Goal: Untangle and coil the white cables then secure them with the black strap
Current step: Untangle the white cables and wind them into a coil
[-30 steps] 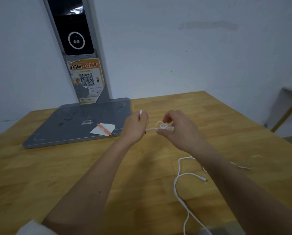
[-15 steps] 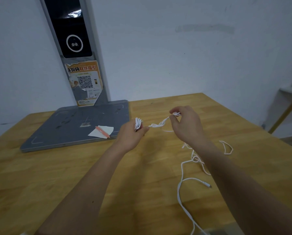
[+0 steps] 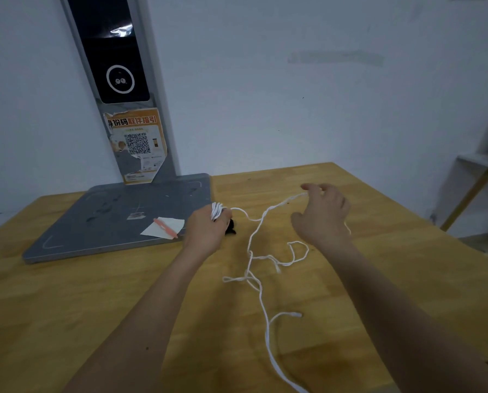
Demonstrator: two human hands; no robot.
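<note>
My left hand (image 3: 208, 231) is gripping a small coil (image 3: 217, 210) of white cable, with the black strap (image 3: 231, 226) just beneath it. My right hand (image 3: 323, 215) is pinching the cable (image 3: 258, 282) in lightly curled fingers (image 3: 308, 188), while the tangled rest is lying on the counter (image 3: 379, 279).

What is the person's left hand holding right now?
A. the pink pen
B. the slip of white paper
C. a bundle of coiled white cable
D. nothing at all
C: the left hand grips a bundle of white cable loops, while the pink pen lies on the white paper on the grey base beside it.
</note>
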